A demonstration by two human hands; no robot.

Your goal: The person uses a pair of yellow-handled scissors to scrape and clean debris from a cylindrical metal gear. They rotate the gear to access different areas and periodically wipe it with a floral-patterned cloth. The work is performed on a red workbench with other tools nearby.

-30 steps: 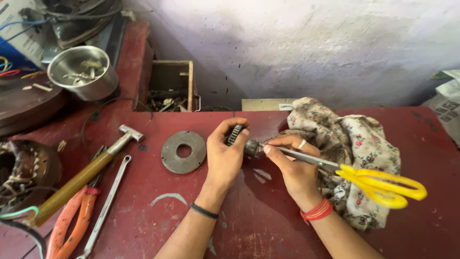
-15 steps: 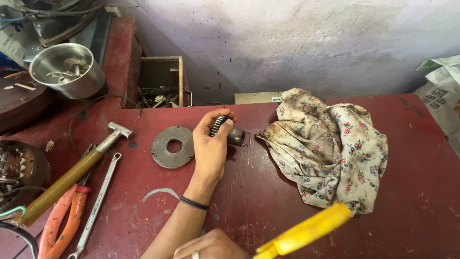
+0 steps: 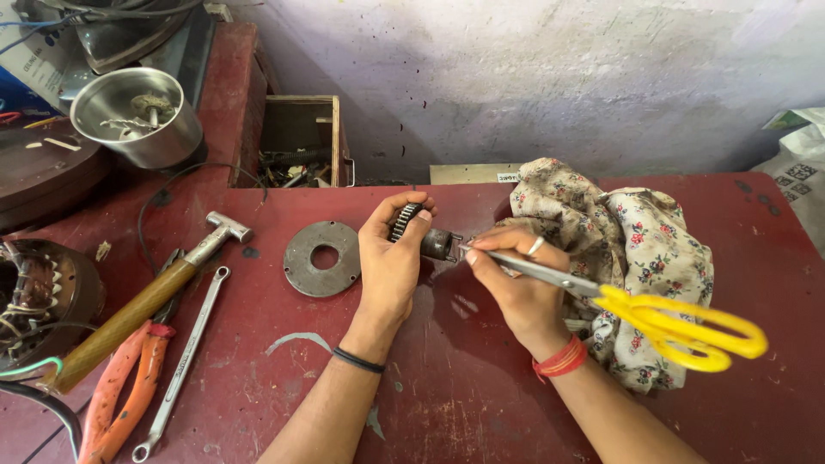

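My left hand (image 3: 388, 266) grips a small dark metal gear part (image 3: 426, 235) with a toothed ring, holding it just above the red table (image 3: 447, 387). My right hand (image 3: 516, 288) pinches the closed blades of a pair of yellow-handled scissors (image 3: 653, 314). The blade tip touches the end of the gear part. The yellow handles stick out to the right over a floral cloth (image 3: 636, 258).
A round metal disc with a centre hole (image 3: 323, 258) lies left of my left hand. Further left lie a hammer (image 3: 150, 296), a spanner (image 3: 185, 361) and orange-handled pliers (image 3: 120, 391). A steel jar (image 3: 136, 116) and a wooden box (image 3: 296, 142) stand behind.
My right hand, which had dropped to the bottom edge with the scissors half a second ago, has come back up and set the blade tip against the gear part again.
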